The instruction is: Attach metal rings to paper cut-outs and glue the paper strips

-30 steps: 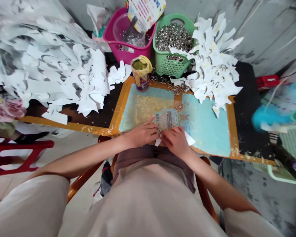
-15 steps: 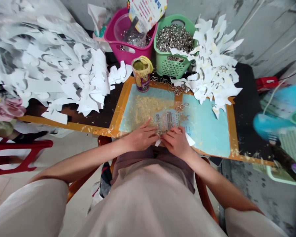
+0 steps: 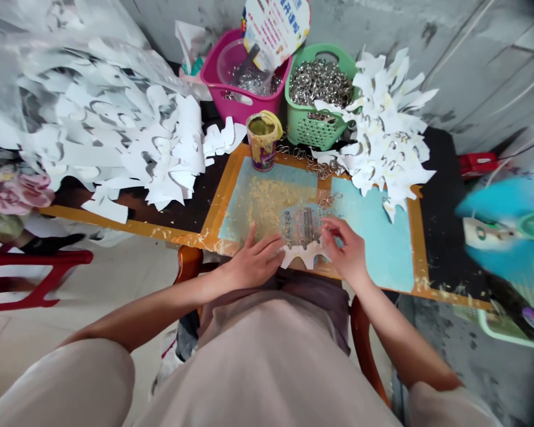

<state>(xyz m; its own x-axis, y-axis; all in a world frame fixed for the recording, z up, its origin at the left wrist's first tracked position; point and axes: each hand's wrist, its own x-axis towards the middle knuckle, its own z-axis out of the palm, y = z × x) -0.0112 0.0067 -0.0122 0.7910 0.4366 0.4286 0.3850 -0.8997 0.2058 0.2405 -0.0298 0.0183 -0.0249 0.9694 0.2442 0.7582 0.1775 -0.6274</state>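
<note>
L hand (image 3: pixel 254 261) open, palm down, fingertips just beside white cut-paper piece (image 3: pixel 305 255), which lies at near edge of blue mat (image 3: pixel 374 249) on table (image 3: pixel 445 237), partly under printed card (image 3: pixel 302 225); R hand (image 3: pixel 345 249) curled over card, grip cannot be told. Ringed cut-outs (image 3: pixel 387 136) heaped far R, cut-outs (image 3: pixel 160 160) w/o visible rings heaped L; green basket (image 3: pixel 300 127) holds approx. full load of metal rings (image 3: pixel 320 83), so much stock appears left.

One left hand (image 3: pixel 253 261), one right hand (image 3: pixel 345 249), one pink basket (image 3: pixel 218 77) and one green basket (image 3: pixel 302 127) at twelve o'clock, two heaps of paper cutouts (image 3: pixel 160 160)
</note>
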